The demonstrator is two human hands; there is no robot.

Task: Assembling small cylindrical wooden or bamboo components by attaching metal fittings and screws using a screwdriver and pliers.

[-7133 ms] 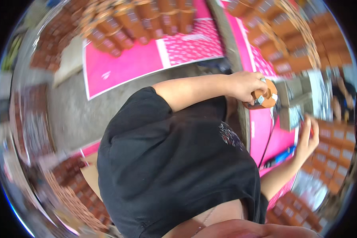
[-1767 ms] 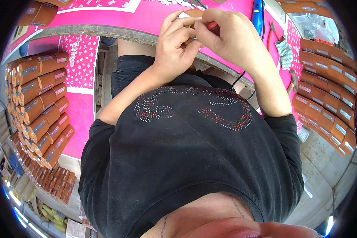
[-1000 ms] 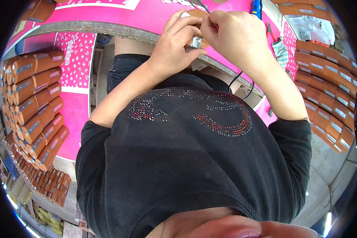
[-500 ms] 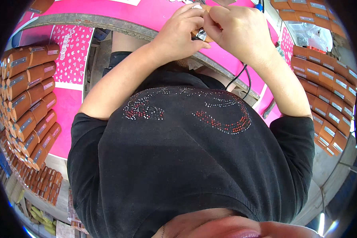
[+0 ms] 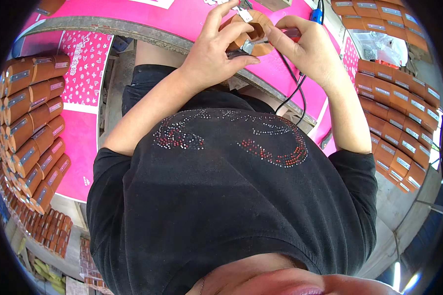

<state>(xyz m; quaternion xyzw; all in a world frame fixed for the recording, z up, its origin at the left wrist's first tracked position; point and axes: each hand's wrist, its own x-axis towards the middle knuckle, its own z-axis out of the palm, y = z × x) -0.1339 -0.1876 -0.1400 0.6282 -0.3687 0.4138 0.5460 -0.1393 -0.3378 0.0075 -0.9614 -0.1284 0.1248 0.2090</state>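
- Head view: rows of brown boxes (image 5: 34,125) are stacked at the left, and another stack (image 5: 396,120) stands at the right, below a clear plastic bag (image 5: 386,49).
- A blue tool (image 5: 317,16) lies on the pink table (image 5: 182,18); a black cord (image 5: 300,91) loops down beside the right wrist.
- The round wooden box (image 5: 262,22) is at the table's near edge, partly covered by fingers.
- The left hand (image 5: 209,61) cups it, fingers spread, thumb below the metal clasp (image 5: 247,47).
- The right hand (image 5: 307,46) pinches a thin red-handled tool (image 5: 293,35), its tip near the clasp.
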